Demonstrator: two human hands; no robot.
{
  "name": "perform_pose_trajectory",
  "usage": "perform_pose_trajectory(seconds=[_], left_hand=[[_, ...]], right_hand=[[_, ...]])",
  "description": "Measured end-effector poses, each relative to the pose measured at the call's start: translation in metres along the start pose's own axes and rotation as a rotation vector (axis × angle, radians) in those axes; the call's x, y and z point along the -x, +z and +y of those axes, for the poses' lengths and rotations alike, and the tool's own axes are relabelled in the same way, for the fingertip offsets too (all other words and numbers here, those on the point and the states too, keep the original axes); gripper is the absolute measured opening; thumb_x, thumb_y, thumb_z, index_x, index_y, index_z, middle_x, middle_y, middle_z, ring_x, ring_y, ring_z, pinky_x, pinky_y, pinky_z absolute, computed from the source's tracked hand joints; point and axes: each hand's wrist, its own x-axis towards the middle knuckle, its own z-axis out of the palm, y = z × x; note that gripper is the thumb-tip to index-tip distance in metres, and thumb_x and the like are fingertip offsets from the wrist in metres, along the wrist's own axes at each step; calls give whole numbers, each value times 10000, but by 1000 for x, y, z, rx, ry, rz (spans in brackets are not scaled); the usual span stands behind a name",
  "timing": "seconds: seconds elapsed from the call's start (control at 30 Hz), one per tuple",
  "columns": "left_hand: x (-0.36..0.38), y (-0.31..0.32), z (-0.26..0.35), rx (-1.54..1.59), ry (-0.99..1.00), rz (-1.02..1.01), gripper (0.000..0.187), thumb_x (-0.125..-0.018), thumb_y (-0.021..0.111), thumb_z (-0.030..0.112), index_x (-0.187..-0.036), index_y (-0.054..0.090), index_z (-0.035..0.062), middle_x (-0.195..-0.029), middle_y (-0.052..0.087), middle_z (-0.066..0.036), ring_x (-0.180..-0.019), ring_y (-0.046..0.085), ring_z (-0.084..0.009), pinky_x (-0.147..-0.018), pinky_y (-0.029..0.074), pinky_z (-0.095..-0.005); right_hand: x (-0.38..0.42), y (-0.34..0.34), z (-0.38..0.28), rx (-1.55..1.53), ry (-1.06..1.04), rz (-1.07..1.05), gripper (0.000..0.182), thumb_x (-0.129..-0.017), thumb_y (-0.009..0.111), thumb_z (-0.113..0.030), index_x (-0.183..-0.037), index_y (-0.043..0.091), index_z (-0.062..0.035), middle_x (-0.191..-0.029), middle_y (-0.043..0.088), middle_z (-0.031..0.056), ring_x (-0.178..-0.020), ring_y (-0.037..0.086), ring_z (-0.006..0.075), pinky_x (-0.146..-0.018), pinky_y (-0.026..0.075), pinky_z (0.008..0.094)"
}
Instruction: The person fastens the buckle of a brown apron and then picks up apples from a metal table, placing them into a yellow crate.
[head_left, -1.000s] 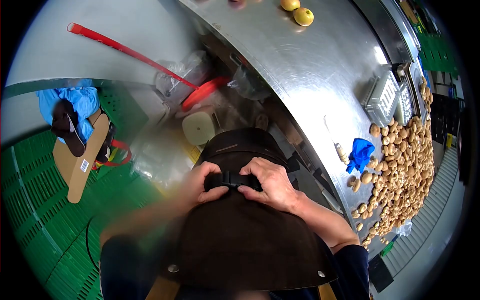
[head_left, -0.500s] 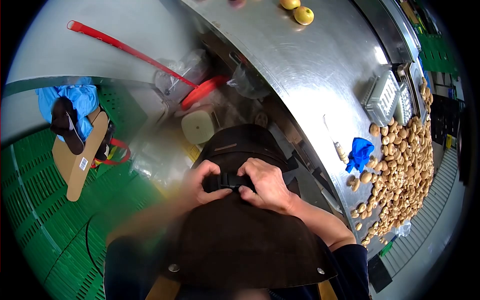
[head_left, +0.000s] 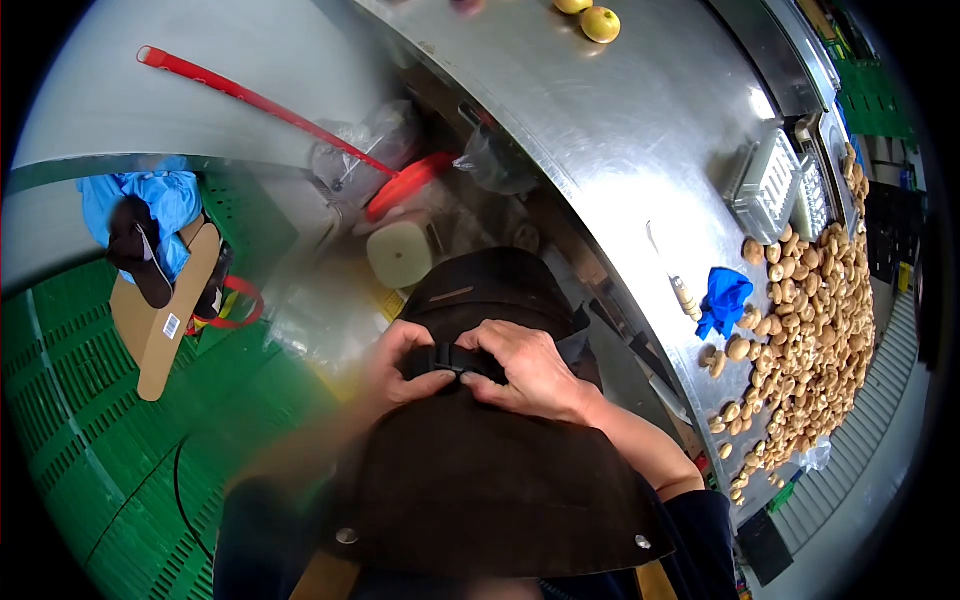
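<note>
A black plastic strap buckle (head_left: 447,358) lies at the waist of the dark brown apron (head_left: 500,490) that I wear. My left hand (head_left: 402,362) is closed on the buckle's left part, thumb below and fingers above. From the other side, my right hand (head_left: 522,366) grips the right part, its thumb tip at the lower edge. The two thumbs nearly meet under the buckle. Whether its halves are fully locked cannot be made out. Most of the strap is hidden under my hands.
On the steel table (head_left: 620,130) to the right lie a heap of brown mushrooms (head_left: 815,340), a blue cloth or glove (head_left: 724,300), a knife (head_left: 680,285) and clear plastic trays (head_left: 765,190). Green crates (head_left: 90,400) stand left, near a red long-handled tool (head_left: 260,100).
Both hands stay on the buckle, with the right hand and its thumb slightly further left. The surroundings have shifted slightly as my head moved.
</note>
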Motion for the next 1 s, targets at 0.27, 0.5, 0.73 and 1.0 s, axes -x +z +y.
perform_pose_trajectory(seconds=[0.27,0.5,0.73,1.0], left_hand=[[2,-2,-2,-33,22,-33,426,-743,833,92,-1031,521,46,-869,579,13,-773,546,-45,-708,430,-200],[9,1,-12,20,99,0,397,-769,806,84,-1049,528,36,-905,593,-5,-815,562,-59,-748,441,-219],[7,6,-5,32,32,28,388,-771,752,0,-1103,552,15,-947,606,-1,-828,565,-58,-774,441,-220],[0,-17,-10,433,65,199,221,-925,534,138,-1118,565,35,-646,444,-8,-516,406,-115,-503,384,-280]], right_hand=[[8,-1,3,-134,-19,-15,296,-841,708,-205,-1036,589,-17,-951,621,146,-898,611,342,-765,492,401],[15,2,2,-295,0,25,285,-836,693,-127,-1078,583,-24,-984,629,139,-929,626,310,-793,497,380],[11,12,0,-417,189,36,443,-806,622,-72,-1214,452,-55,-895,608,130,-825,626,274,-746,498,355],[10,14,7,-956,216,312,383,-777,472,-59,-1159,441,-55,-731,411,0,-731,411,85,-788,428,264]])
